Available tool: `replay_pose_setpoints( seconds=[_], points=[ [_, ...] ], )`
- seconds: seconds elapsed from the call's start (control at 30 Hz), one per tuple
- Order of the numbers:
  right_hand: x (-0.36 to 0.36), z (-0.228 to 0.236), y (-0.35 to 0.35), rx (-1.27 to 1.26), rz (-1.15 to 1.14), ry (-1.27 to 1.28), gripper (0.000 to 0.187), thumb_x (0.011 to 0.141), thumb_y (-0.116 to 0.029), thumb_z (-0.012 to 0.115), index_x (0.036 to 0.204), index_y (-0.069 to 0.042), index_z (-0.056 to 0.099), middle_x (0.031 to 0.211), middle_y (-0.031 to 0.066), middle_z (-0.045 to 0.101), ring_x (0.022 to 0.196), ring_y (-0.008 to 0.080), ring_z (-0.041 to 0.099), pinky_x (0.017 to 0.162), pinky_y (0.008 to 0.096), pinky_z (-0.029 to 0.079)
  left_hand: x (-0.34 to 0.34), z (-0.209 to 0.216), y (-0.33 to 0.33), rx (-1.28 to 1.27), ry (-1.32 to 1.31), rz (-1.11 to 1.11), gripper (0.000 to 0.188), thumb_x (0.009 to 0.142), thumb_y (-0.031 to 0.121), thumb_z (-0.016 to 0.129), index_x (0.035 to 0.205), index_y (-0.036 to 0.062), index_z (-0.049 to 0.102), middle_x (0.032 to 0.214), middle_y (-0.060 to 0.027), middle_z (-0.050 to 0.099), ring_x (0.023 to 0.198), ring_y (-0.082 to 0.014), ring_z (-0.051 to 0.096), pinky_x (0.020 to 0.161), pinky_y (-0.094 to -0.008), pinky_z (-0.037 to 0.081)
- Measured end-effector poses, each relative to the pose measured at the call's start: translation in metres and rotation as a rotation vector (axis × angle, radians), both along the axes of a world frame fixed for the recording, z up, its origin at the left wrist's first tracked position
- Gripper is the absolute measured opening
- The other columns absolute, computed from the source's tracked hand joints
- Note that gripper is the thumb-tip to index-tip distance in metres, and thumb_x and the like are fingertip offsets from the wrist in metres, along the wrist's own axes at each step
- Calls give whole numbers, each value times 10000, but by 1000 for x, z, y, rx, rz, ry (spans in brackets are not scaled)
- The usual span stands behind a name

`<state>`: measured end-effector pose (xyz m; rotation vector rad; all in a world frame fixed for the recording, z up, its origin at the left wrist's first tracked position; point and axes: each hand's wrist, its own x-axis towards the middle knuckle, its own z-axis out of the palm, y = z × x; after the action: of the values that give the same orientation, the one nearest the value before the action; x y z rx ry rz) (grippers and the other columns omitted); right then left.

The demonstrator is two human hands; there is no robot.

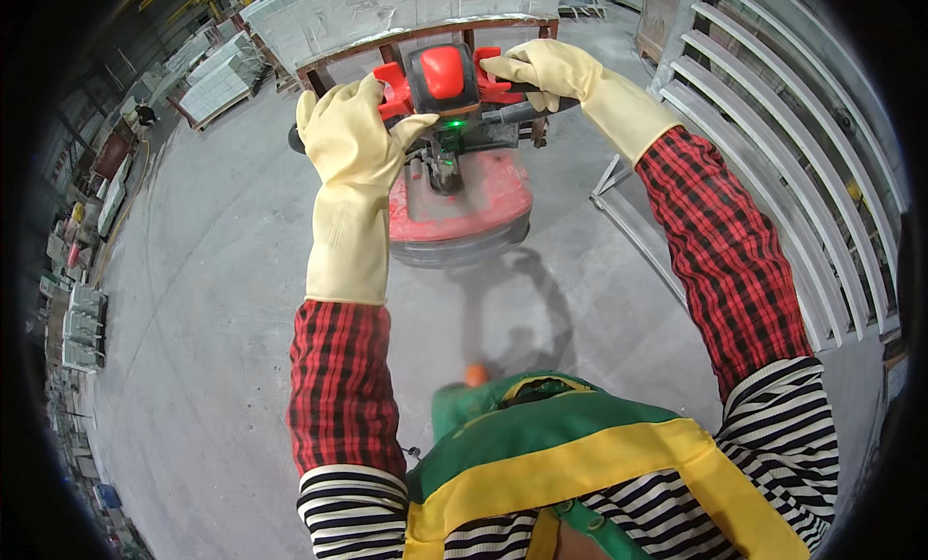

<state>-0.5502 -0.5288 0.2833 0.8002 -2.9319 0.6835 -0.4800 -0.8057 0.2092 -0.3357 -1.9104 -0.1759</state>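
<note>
An electric pallet truck stands in front of me, its dusty red body point(462, 207) low on the floor. Its steering handle rises toward me, with a black control head point(443, 77) that carries a big red button and red levers at both sides. A small green light glows below the head. My left hand point(353, 135), in a cream rubber glove, is closed round the left grip, thumb against the head. The matching gloved right hand point(561, 75) is wrapped round the right grip, fingertips at the red lever.
Beyond the truck is a rusty frame point(387, 53) under large pale slabs point(387, 14). White metal bars point(764, 125) rise at the right, with a low metal frame point(638, 227) beside them. Stacked slabs point(222, 77) stand far left. A person point(146, 114) is in the distance.
</note>
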Motion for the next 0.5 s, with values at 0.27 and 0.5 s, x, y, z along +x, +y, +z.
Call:
replay_pose_setpoints(
  seconds=[0.27, 0.5],
  points=[
    [3, -2, 1, -5, 5, -41, 912, 866, -844, 481, 1184, -18, 697, 671, 147, 671, 547, 247, 657, 540, 378, 519, 10, 18, -23, -15, -301, -206, 472, 881, 505, 720, 1061, 69, 735, 914, -170, 738, 918, -365, 694, 902, -467, 506],
    [16, -2, 8, -81, 50, -174, 881, 845, -810, 593, 1183, -3, 702, 650, 110, 641, 509, 185, 604, 500, 336, 485, 10, 56, -35, 363, -929, -315, 605, 980, 589, 587, 1108, 18, 743, 973, -136, 740, 875, -197, 668, 834, -318, 501]
  ],
)
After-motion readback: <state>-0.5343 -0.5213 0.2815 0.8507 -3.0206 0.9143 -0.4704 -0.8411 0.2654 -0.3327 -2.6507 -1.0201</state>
